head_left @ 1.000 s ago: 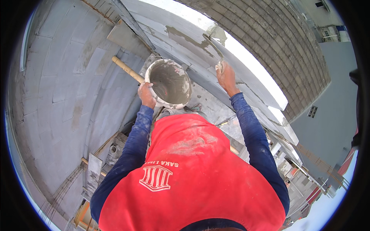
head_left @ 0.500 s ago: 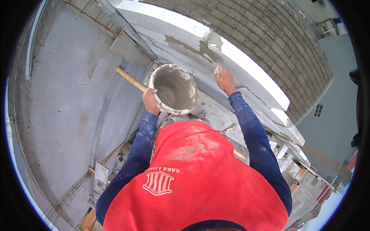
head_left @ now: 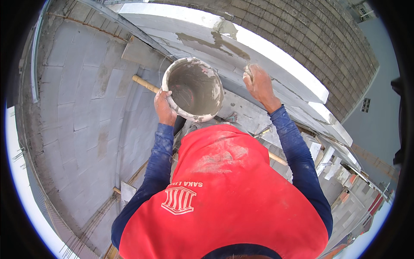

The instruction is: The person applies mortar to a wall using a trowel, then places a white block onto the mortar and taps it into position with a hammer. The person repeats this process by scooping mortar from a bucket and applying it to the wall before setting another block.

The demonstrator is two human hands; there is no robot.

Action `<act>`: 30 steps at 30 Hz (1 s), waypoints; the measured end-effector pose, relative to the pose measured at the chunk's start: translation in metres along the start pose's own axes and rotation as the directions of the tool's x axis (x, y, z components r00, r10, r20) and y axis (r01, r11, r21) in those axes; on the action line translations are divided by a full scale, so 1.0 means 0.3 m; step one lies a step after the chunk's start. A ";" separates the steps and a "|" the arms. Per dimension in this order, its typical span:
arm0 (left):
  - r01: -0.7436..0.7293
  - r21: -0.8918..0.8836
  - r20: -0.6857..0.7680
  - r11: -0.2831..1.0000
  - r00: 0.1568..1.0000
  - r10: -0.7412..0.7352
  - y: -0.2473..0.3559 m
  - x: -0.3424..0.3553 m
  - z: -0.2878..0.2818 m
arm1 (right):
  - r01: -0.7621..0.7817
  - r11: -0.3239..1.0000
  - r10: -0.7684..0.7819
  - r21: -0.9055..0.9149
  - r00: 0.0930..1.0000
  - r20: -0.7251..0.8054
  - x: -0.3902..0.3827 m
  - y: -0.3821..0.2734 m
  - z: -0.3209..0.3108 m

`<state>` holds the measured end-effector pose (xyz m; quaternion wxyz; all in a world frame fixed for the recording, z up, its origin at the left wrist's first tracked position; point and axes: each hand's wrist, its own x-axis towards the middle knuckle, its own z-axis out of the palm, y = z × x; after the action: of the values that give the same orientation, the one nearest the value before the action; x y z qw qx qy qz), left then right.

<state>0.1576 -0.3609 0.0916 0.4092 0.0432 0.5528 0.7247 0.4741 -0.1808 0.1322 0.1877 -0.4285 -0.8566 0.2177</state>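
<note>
My left hand (head_left: 164, 108) grips the near-left rim of a round bucket (head_left: 211, 96), fingers wrapped over its edge. The bucket is tilted so its mouth faces me; grey mortar smears coat its inside and rim. To the right, my right hand (head_left: 262, 86) is closed, with a small pale, grey-beige thing at its fingertips that I cannot make out. It is in front of a light block wall (head_left: 284, 69), apart from the bucket. A damp grey mortar patch (head_left: 222, 43) marks the wall beyond this hand.
A bamboo pole (head_left: 145, 83) sticks out left of the bucket. Along the left stands another block wall (head_left: 82, 116). A metal channel (head_left: 129, 28) runs toward the far corner. Beyond the right wall's white top edge lies a tiled roof (head_left: 310, 39). Planks and rubble (head_left: 345, 181) lie at lower right.
My right hand has drawn back from the wall and looks larger, still closed. The bucket has shifted slightly up in view, still in my left hand. The whole view has turned a little.
</note>
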 end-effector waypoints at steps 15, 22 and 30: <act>-0.246 0.340 0.357 0.908 0.927 0.117 0.078 -0.255 0.352 | 0.300 0.853 -0.154 -0.428 0.927 0.342 -0.074 -0.381 0.339; -0.234 0.358 0.280 0.904 0.951 0.135 0.197 -0.288 0.323 | 0.350 0.929 -0.369 0.119 0.896 0.245 -0.076 -0.376 0.273; -0.289 0.355 0.281 0.889 0.940 0.193 0.212 -0.364 0.268 | 0.218 0.875 -0.296 0.432 0.948 0.120 -0.190 -0.310 0.276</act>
<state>0.2366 -0.3727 0.2183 0.3617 0.2789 0.6232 0.6348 0.4033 -0.2948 0.1050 0.2220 -0.2393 -0.8540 0.4052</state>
